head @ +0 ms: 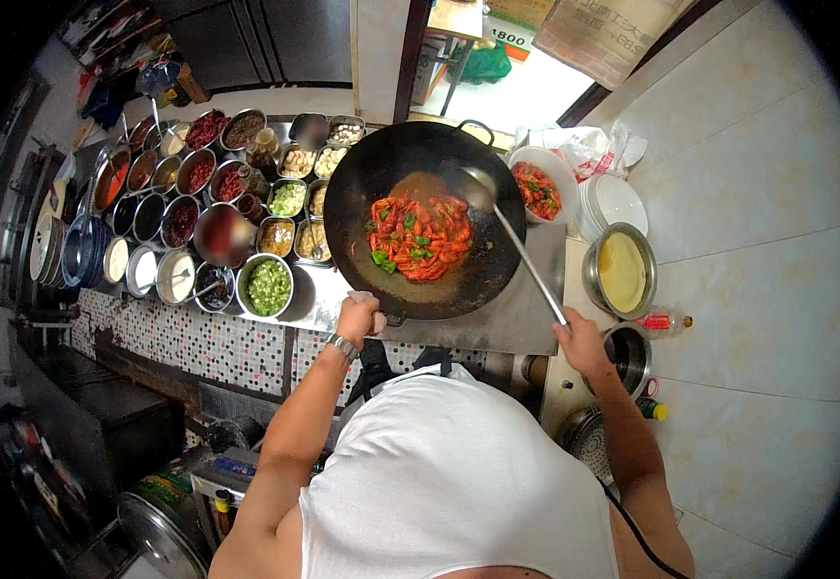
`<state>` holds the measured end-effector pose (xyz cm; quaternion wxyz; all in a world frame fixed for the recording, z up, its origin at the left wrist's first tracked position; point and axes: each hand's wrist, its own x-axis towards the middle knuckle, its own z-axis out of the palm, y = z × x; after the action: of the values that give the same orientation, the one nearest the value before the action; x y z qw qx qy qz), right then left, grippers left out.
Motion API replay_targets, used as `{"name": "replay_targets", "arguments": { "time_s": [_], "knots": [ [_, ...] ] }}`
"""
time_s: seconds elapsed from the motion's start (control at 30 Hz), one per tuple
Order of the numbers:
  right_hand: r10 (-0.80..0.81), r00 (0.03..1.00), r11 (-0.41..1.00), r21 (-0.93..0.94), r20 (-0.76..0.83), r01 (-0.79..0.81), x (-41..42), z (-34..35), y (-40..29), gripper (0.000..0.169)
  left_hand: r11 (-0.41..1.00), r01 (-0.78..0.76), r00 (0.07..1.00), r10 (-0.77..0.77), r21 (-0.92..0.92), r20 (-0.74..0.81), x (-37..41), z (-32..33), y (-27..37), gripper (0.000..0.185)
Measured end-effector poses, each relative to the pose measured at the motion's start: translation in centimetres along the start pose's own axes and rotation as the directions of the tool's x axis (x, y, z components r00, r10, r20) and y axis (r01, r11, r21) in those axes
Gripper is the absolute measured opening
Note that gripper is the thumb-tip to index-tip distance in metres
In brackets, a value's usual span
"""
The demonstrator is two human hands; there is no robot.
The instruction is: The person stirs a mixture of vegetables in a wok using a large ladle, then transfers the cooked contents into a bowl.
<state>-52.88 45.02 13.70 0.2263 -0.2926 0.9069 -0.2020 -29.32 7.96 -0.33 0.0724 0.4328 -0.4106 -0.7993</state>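
Observation:
Before me stands a large black wok (pixel 362 166) holding red crayfish (pixel 431 235) and pieces of green pepper (pixel 384 262) in a brownish liquid. My left hand (pixel 359 318) is closed on a folded cloth (pixel 376 322) at the near edge of the wok, beside its small loop handle (pixel 395 319). In my right hand (pixel 579 339) is the end of a long metal ladle (pixel 532 264). The ladle's bowl rests against the upper right inner wall of the wok, apart from the main heap of crayfish.
A white bowl (pixel 570 174) of crayfish and stacked white plates (pixel 626 199) stand right of the wok. Below them are a metal pot of yellow liquid (pixel 623 268) and a plastic bottle (pixel 662 321). Several metal containers of ingredients, including chopped greens (pixel 268 286), crowd the left counter.

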Motion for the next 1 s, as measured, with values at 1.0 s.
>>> {"name": "replay_targets", "arguments": {
  "time_s": [1.0],
  "knots": [
    [-0.25,0.752,0.102,0.789,0.61,-0.606,-2.1,3.1,1.5,0.026,0.995,-0.026,1.0,0.027,-0.094,0.011,-0.6,1.6,-2.0,0.018]
  ]
}}
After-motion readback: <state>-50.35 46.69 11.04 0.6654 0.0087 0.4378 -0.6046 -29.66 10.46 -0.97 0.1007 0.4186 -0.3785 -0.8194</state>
